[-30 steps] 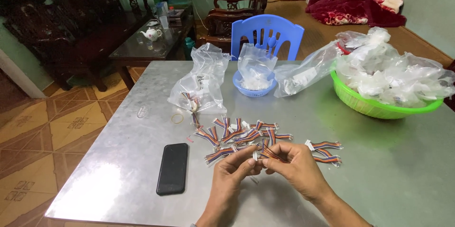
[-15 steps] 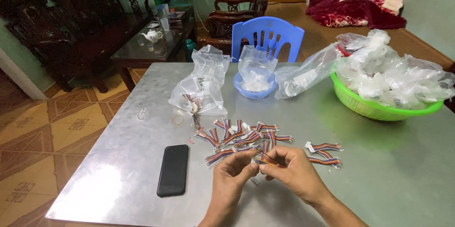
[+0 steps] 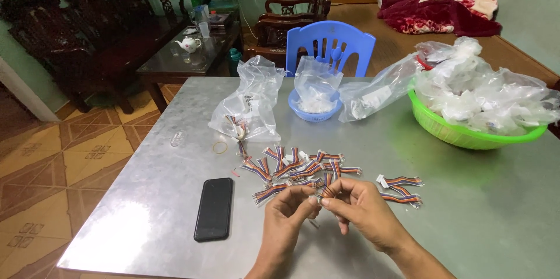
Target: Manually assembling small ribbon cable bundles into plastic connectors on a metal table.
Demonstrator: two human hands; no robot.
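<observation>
My left hand (image 3: 287, 215) and my right hand (image 3: 360, 209) meet over the near part of a grey metal table (image 3: 146, 197), both pinching one short multicoloured wire cable (image 3: 324, 192) between the fingertips. Just beyond the hands lies a loose heap of the same cables (image 3: 294, 168) with small white connectors. A pair of cables (image 3: 402, 188) lies apart to the right of my right hand.
A black phone (image 3: 214, 208) lies face down left of my hands. A clear bag with cables (image 3: 248, 110), a rubber band (image 3: 220, 147), a blue bowl (image 3: 315, 113) and a green basket of plastic bags (image 3: 466, 136) stand further back. A blue plastic chair (image 3: 329, 46) is behind the table.
Both hands stay together on the small cable, with slight finger movement. The view has shifted a little. Nothing on the table has moved.
</observation>
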